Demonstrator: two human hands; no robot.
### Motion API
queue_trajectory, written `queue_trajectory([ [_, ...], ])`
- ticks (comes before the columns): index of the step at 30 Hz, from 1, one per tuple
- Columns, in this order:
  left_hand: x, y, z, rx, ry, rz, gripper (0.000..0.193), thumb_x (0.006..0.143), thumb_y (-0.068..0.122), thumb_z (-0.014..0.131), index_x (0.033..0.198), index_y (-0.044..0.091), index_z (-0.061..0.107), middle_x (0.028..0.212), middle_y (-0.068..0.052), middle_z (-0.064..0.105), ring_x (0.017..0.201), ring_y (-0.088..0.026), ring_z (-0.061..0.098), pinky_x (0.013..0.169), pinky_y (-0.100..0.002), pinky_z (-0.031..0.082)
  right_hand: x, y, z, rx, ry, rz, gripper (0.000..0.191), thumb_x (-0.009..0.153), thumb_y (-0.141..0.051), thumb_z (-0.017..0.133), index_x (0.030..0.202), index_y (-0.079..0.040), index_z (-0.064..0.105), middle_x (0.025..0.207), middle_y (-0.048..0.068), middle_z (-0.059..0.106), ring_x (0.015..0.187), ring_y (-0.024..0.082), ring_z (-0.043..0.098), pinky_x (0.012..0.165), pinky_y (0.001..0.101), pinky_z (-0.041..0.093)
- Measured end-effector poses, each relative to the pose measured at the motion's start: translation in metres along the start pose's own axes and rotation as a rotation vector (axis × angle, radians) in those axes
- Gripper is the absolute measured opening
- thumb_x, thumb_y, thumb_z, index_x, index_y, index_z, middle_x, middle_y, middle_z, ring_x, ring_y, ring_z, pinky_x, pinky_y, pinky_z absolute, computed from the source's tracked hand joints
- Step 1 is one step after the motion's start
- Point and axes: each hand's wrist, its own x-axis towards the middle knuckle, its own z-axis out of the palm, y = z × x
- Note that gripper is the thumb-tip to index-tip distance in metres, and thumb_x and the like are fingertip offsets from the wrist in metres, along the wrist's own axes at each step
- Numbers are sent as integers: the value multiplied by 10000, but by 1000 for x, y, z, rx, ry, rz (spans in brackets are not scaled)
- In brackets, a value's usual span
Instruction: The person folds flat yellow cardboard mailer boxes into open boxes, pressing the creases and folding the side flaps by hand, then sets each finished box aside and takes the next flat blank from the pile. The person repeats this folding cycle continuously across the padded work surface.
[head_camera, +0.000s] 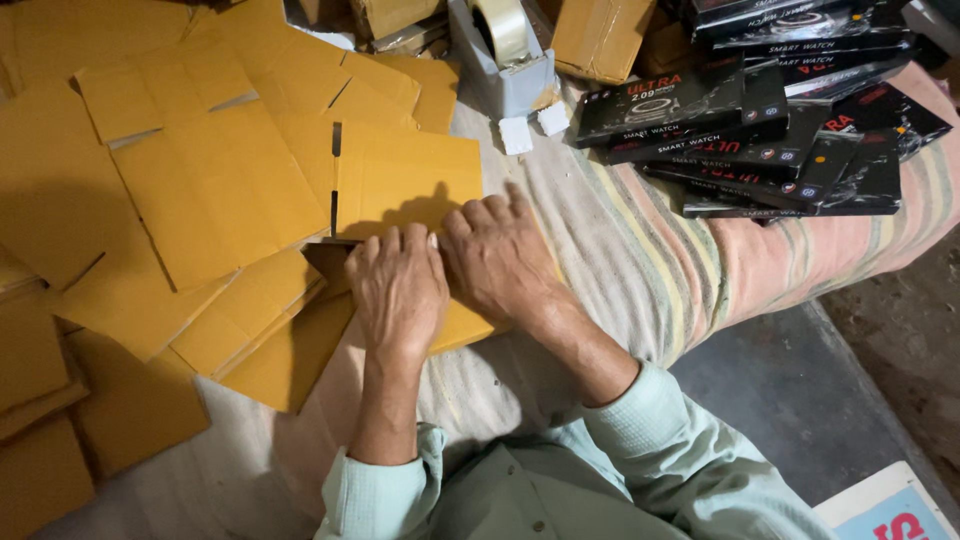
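The person's left hand (398, 290) and right hand (497, 258) lie side by side, fingers flat and pressed down on a flattened yellow cardboard box (405, 180), which rests on the striped cloth (640, 260) in front of them. Beyond it lie more yellow cardboard sheets (215, 190), then a tape dispenser (503, 55) and stacked black boxes (760, 130)

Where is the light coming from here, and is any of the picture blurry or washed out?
Head view: the hands throw a shadow up onto the yellow cardboard sheet, so light comes from the person's side; the centre is sharp, the tape roll glares slightly, the corners darken.
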Motion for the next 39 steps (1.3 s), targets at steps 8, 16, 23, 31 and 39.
queue_trajectory([
  [8, 4, -1, 2, -34, -24, -124, 345, 1035, 321, 512, 980, 19, 668, 907, -194, 699, 870, -359, 651, 747, -514, 513, -5, 5, 2, 19, 15, 185, 190, 951, -193, 569, 974, -18, 641, 936, 179, 654, 986, 374, 611, 942, 566, 443],
  [16, 1, 2, -7, -55, 32, -132, 303, 1073, 261, 489, 973, 32, 660, 967, -195, 696, 964, -404, 640, 827, -542, 505, -3, 6, 7, -83, 50, 289, 166, 910, -167, 572, 999, -41, 635, 993, 135, 670, 1055, 348, 621, 845, 497, 485],
  [23, 5, 1, -3, -53, 6, -94, 328, 1053, 295, 498, 974, 26, 667, 976, -197, 692, 943, -401, 640, 788, -532, 520, -3, 7, 5, -3, 14, 151, 252, 885, -234, 594, 1020, -26, 639, 973, 161, 658, 992, 348, 613, 785, 485, 488],
  [31, 3, 1, 0, -26, -90, -129, 389, 1023, 376, 539, 944, 18, 670, 962, -206, 684, 948, -396, 632, 761, -526, 529, -8, 8, 11, 35, -64, 236, 233, 948, -284, 623, 981, -54, 605, 978, 164, 629, 1027, 357, 601, 810, 489, 512],
  [39, 4, -2, 3, -109, 64, -146, 226, 976, 131, 517, 1062, -18, 664, 1008, -214, 671, 978, -385, 639, 829, -492, 547, -6, 17, 8, 102, 45, 239, 398, 959, -212, 564, 1278, 25, 586, 1345, 323, 568, 1278, 463, 531, 980, 484, 538],
])
